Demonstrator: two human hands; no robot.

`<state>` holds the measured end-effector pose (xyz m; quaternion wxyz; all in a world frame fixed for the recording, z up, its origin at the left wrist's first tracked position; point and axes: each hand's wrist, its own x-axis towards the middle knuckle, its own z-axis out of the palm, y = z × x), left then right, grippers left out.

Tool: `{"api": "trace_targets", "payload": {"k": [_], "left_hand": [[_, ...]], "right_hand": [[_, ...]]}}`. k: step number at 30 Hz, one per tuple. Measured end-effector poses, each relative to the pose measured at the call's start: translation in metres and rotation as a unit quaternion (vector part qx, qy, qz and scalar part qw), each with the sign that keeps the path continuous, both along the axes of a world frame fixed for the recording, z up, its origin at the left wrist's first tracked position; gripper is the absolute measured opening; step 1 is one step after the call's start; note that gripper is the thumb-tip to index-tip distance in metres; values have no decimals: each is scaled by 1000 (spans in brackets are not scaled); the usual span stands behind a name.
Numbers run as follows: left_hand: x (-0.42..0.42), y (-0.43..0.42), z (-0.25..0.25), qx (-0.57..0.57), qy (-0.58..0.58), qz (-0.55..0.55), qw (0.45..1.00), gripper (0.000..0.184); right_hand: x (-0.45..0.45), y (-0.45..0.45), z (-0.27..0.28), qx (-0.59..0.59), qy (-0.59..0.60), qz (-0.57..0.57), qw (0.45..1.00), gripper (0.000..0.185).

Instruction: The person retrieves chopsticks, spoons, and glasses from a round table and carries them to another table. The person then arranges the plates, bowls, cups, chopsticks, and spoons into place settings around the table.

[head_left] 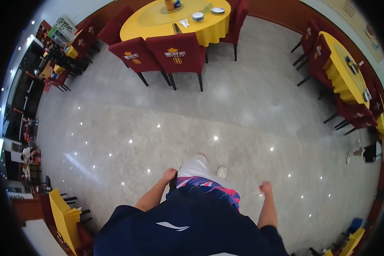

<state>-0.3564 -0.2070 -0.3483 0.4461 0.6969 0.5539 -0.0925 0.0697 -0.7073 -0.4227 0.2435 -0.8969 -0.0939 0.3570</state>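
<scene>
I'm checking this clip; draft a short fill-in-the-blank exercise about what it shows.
The cloth on the large round table is ____.
At that table, the chairs showing printed backs number ____.
Between the left hand and the right hand, the one nearer the shorts is the ____.
The wearer's visible shoe is ____.

Missing words: yellow; two; left; white.

One left grip (pixel 170 174) and one right grip (pixel 266 187), two in all, are showing, while the wearer is displaying one white shoe (pixel 222 172). One large round desk (pixel 215 37) is bearing two piles of plates (pixel 198 16), one white item (pixel 184 23) and one orange container (pixel 170 5). Two red chairs (pixel 175 51) are presenting lettered backs there; at least three more yellow-draped desks (pixel 339 81) are standing around the room, their chairs overlapping too closely for counting.
</scene>
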Motion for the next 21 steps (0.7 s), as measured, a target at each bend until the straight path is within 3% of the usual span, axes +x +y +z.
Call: {"api": "trace_targets", "payload": {"k": [1, 2, 3, 6, 7, 9, 10, 12, 13, 15, 16, 17, 19, 21], "left_hand": [[16, 1, 9, -4, 2, 11, 1000, 28], [36, 11, 16, -49, -19, 94, 994, 28], [57, 24, 14, -92, -43, 174, 979, 29], [98, 51, -31, -35, -11, 150, 988, 29], [102, 60, -76, -61, -43, 174, 982, 29], [139, 90, -92, -79, -72, 194, 975, 28], [149, 112, -132, -88, -99, 166, 977, 27], [183, 160, -167, -109, -155, 111, 976, 25], [214, 185, -151, -161, -154, 148, 964, 25], [310, 240, -37, -254, -144, 226, 929, 26], [330, 269, -41, -274, -173, 165, 931, 26], [347, 297, -51, -292, -204, 106, 928, 26], [399, 346, -32, -358, -117, 61, 924, 28], [458, 390, -14, -271, -103, -74, 954, 32]], "right_hand": [[65, 45, 10, 28, 39, -74, 996, 26], [123, 99, 22, 77, 84, -174, 978, 26], [171, 155, 48, 79, 63, -147, 984, 28], [271, 302, 100, 165, 33, -110, 980, 27], [293, 344, 111, 194, 49, -104, 974, 26], [309, 409, 125, 252, 63, -87, 962, 26], [311, 434, 132, 278, 62, -72, 956, 26], [301, 465, 123, 224, 135, -88, 961, 26], [298, 468, 105, 173, 175, -62, 967, 26], [297, 484, 91, 70, 268, -48, 960, 27], [294, 487, 94, 12, 323, -64, 944, 27], [298, 476, 75, 55, 285, -78, 954, 29], [310, 455, 68, 78, 260, -94, 958, 30], [339, 473, 91, 94, 264, -348, 895, 31]]}}
